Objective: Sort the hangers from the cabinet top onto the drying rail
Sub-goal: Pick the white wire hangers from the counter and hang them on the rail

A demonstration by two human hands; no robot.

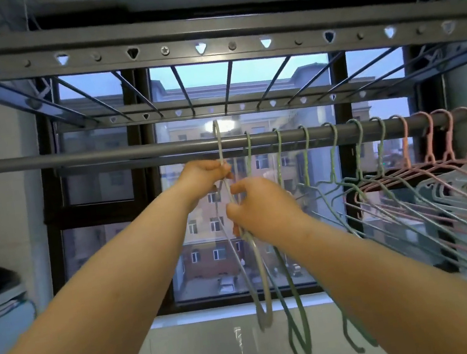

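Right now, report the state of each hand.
Left hand: closed, gripping the grey hanger just below its hook.
Right hand: closed, gripping the same hanger lower down.

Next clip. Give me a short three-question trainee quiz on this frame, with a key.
1. True or false: on the rail, the pink hangers hang to the right of the green hangers.
2. The left hand and the right hand both grip the grey hanger. Which is nearer its hook? A) left B) right
3. Fill in: the top of the grey hanger's hook stands ___ the rail.
Key: 1 true; 2 A; 3 above.
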